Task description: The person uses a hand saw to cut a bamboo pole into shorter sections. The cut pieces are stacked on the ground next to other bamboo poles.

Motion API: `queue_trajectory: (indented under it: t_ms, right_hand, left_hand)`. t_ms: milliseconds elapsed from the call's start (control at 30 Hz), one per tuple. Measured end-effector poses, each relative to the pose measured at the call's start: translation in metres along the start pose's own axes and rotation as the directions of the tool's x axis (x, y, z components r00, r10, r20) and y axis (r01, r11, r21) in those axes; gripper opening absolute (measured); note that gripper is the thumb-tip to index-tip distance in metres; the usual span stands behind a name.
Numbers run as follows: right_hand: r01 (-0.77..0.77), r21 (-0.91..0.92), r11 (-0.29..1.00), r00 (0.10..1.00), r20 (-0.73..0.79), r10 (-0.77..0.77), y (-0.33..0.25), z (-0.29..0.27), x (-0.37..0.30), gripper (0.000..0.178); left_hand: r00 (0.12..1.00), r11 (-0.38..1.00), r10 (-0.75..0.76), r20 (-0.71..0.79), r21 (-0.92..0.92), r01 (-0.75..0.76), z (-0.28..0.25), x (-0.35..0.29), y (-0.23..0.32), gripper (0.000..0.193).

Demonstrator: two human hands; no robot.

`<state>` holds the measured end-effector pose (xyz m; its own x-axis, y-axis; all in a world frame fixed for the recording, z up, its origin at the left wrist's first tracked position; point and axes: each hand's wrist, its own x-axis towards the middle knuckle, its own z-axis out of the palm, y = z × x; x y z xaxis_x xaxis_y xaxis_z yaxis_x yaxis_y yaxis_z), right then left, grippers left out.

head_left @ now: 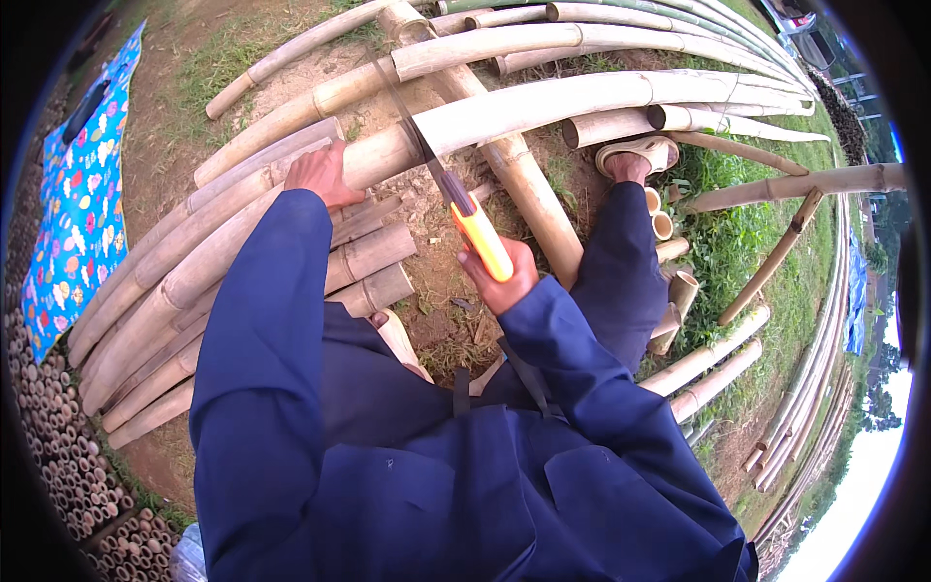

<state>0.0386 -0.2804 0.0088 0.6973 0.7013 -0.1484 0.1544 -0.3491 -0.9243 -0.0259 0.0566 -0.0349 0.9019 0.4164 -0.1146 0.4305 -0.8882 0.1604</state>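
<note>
My right hand is closed around the yellow-orange handle of a hand saw. The saw's dark blade stretches up and away from me. It lies across a thick bamboo pole, where a darker stretch meets a paler one. How deep the blade sits in the pole I cannot tell. To the left of the blade my left hand presses on the same pole, its fingers wrapped over it. Beneath the poles a bamboo crosspiece runs at an angle. Several cut bamboo lengths lie beside my left forearm.
More long poles lie at the far side. My sandalled foot is beside the pole ends at right. A bamboo frame stands further right. Stacked bamboo pieces and a blue patterned sheet are at left.
</note>
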Motion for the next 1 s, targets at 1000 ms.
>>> queue_trajectory:
  t_ms: [1000]
  right_hand:
    - [-0.014, -0.002, 1.000, 1.000, 0.012, 0.014, -0.004, -0.035, -0.075, 0.015]
  left_hand:
    - [0.994, 0.995, -0.097, 0.058, -0.032, 0.099, -0.008, 0.002, -0.004, 0.078]
